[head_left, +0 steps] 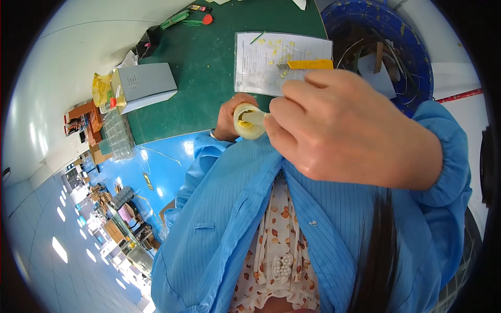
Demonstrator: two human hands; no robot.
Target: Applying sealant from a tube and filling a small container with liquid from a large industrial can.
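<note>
My left hand [228, 119] is wrapped round a small pale round pot [249, 130], its mouth tipped up toward me, with yellow stuff inside. Between thumb and fingers my right hand [339, 130] pinches a pale flat stick [257, 118] that reaches into the pot's mouth; most of the stick is hidden by the fingers. Beyond the hands a printed sheet [255, 68] in a clear sleeve lies on the green table, with yellow crumbs scattered over it. A yellow utility knife [310, 64] rests across the sheet, blade pointing left.
The green table [201, 57] carries a grey box [146, 83] at the left, near a yellow plastic bag [102, 89]. Green ties [175, 19] and a red round cap [207, 19] lie at the back. A blue bin [421, 57] with scraps stands at the right.
</note>
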